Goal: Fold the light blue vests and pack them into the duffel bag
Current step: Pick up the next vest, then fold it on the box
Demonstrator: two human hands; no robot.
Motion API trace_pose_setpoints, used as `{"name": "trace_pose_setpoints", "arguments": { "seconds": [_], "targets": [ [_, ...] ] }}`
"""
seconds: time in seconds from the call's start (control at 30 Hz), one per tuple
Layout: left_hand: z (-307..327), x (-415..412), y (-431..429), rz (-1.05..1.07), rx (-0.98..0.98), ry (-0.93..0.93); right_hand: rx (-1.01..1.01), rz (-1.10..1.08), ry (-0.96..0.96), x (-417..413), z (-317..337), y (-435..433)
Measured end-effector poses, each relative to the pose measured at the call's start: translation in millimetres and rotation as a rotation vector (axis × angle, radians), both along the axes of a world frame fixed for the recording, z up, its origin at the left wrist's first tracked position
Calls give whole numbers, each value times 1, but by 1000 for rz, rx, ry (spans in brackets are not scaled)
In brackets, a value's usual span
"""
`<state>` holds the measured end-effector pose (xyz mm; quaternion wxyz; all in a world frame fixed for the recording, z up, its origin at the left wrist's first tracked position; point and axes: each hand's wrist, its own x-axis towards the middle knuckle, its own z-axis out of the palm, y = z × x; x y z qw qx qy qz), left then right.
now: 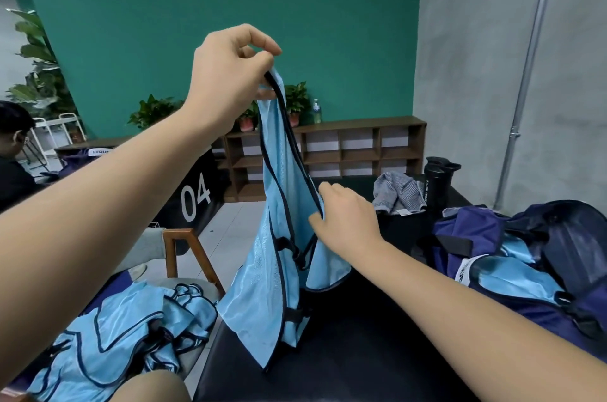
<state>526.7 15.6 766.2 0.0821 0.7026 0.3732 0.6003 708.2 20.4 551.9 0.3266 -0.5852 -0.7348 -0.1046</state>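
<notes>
light: even, soft indoor | shadows: faint | focus: sharp centre | edges: wide-angle bending, slight softness

Left arm enters from 8 o'clock, forearm bare, raised toward 1 o'clock. Left hand [230,73] is held high, its back to the camera, thumb and fingertips pinching the top of the vest [276,270]. Right arm enters from 4 o'clock, extended toward 10 o'clock. Right hand [345,221] sits lower, at 5 o'clock of the left, fingers curled on the vest's edge.
</notes>
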Motion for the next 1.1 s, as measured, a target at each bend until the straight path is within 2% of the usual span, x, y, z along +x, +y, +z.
{"name": "trace_pose_setpoints", "arguments": {
  "seconds": [0.13,0.3,0.53,0.73,0.83,0.97,1.03,1.1],
  "targets": [
    [2,-21,7,42,6,9,-131,-20,-23,26,-6,0],
    [-8,-50,23,115,-46,5,-159,-64,-25,69,12,5],
    [-23,-67,35,196,-130,-38,-308,-4,163,122,39,16],
    [-32,-86,41,243,-234,-31,-474,92,-37,151,36,16],
    [-36,-94,41,273,-252,85,-440,64,23,159,36,19],
    [-39,-98,36,371,-177,378,-339,-14,107,169,54,20],
    [-40,-100,36,420,-92,461,-335,-3,244,173,61,21],
    [-41,-105,38,438,-29,466,-415,94,428,174,66,19]
  ]
}}
